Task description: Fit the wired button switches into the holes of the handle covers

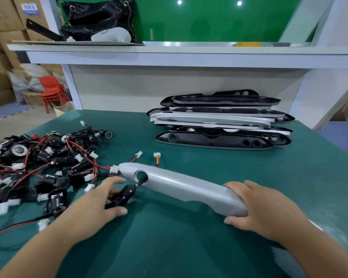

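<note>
A silver handle cover [181, 185] lies across the green table [189, 237], its round hole [140, 175] near the left end. My right hand [261, 207] grips its right end. My left hand [100, 199] holds a black wired button switch [123, 195] just below and left of the hole; its wire runs into the hole. White connectors with red and yellow wires [156, 157] stick out behind the cover's left end.
A tangled pile of black button switches with red wires [42, 167] lies at the left. A stack of black and silver handle covers [221, 121] sits at the back right. Above is a white shelf [169, 55] carrying a black bag [100, 19].
</note>
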A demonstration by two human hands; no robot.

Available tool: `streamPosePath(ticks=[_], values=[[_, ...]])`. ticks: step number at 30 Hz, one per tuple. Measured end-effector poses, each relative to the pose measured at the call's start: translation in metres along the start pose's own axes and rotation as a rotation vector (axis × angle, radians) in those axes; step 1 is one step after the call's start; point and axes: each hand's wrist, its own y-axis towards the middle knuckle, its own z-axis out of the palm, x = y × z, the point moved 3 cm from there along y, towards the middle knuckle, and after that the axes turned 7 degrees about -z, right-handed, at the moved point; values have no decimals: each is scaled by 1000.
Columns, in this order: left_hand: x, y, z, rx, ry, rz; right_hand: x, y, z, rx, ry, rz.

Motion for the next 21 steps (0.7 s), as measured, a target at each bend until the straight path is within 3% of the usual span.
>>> streamPosePath(ticks=[5,12,15,18,21], values=[[-24,14,-9,-332,-325,85,-6,0,-1,-58,66,6],[-63,26,-8,-432,-278,240,-12,-4,-3,-95,135,-25],[-63,29,-11,-556,-358,176,-17,-5,-7,-106,197,-8],[-61,39,-5,-385,-658,23,-21,-8,-9,-95,237,-6],[-68,43,8,-125,-1108,3,-21,-9,-10,-86,250,-8]])
